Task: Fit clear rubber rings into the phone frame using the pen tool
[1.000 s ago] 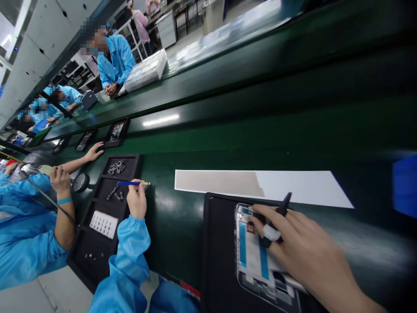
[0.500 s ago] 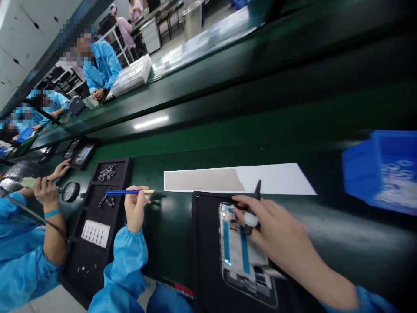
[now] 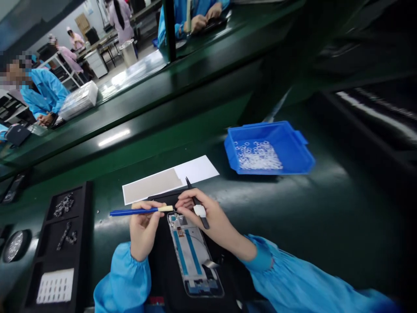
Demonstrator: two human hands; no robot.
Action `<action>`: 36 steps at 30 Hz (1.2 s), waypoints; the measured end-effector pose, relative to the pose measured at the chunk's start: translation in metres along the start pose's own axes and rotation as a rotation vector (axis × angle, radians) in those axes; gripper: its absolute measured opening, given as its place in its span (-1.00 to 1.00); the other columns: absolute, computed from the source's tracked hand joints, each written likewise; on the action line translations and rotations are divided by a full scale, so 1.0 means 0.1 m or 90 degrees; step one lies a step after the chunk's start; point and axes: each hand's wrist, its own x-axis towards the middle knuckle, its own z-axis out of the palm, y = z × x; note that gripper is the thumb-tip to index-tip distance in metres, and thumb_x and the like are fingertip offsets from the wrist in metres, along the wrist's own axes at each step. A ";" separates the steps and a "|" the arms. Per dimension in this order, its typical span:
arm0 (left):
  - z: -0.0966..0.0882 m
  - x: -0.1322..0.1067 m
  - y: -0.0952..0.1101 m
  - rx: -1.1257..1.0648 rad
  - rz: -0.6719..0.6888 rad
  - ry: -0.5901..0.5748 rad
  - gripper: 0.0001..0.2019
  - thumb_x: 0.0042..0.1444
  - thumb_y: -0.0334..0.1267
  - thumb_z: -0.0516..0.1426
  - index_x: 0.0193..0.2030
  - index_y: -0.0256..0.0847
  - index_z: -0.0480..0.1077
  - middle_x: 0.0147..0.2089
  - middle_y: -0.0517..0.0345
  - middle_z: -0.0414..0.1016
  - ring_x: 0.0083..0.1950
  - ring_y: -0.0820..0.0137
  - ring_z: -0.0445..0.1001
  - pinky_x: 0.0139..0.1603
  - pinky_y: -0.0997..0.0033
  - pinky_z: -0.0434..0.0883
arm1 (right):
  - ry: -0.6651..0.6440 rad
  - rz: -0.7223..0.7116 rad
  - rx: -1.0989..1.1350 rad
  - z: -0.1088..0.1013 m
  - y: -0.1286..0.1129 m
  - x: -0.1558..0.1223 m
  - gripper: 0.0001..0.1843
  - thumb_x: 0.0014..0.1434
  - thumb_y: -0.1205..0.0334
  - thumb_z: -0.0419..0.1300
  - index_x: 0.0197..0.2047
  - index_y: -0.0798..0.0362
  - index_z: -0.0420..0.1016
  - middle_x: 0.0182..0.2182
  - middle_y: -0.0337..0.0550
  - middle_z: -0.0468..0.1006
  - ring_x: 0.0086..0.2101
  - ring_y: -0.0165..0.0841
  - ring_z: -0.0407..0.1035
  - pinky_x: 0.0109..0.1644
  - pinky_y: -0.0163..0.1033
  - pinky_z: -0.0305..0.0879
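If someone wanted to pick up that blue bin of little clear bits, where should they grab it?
Probably by the lip tab on the blue bin, at its right-hand end, coming in from the right. The tab juts out past the wall, so fingers could hook under it. The sloped walls look harder to pinch, and reaching inside would disturb the small clear parts.

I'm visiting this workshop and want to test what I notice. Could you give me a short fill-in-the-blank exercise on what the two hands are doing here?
1. The left hand holds a pen-like tool whose shaft is ____ in colour.
2. The right hand holds a black tool over the top end of the phone frame, which lies on a ____ mat.
3. The small clear parts lie in a ____ bin.

Missing words: blue; black; blue
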 end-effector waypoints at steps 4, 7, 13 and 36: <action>0.05 -0.04 -0.06 0.036 0.019 0.024 -0.75 0.21 -0.15 0.22 -0.19 -0.13 0.20 -0.23 0.14 0.58 -0.16 0.30 0.64 -0.27 0.41 0.61 | -0.013 -0.001 0.005 0.00 0.01 -0.02 -0.86 0.21 0.21 0.23 -0.14 -0.01 0.41 -0.32 -0.17 0.56 -0.31 -0.29 0.49 -0.20 -0.21 0.45; 0.06 -0.06 -0.10 0.047 0.032 0.042 -0.77 0.21 -0.16 0.21 -0.19 -0.12 0.20 -0.23 0.17 0.57 -0.16 0.30 0.64 -0.30 0.42 0.61 | -0.021 -0.008 -0.016 0.02 0.02 -0.04 -0.85 0.22 0.23 0.21 -0.12 -0.01 0.40 -0.33 -0.18 0.55 -0.32 -0.29 0.48 -0.22 -0.21 0.44; 0.08 -0.11 -0.13 0.024 0.026 0.052 -0.77 0.21 -0.19 0.22 -0.19 -0.13 0.21 -0.23 0.17 0.56 -0.19 0.34 0.64 -0.30 0.47 0.59 | -0.004 -0.026 -0.067 0.06 0.04 -0.07 -0.84 0.21 0.24 0.22 -0.11 -0.02 0.39 -0.37 -0.21 0.51 -0.36 -0.31 0.45 -0.25 -0.20 0.43; 0.10 -0.14 -0.18 -0.069 -0.026 0.071 -0.76 0.20 -0.21 0.23 -0.19 -0.13 0.21 -0.21 0.18 0.57 -0.15 0.34 0.64 -0.30 0.50 0.59 | 0.043 -0.074 -0.091 0.08 0.04 -0.09 -0.84 0.21 0.27 0.22 -0.11 -0.02 0.41 -0.30 -0.16 0.55 -0.32 -0.29 0.50 -0.24 -0.22 0.49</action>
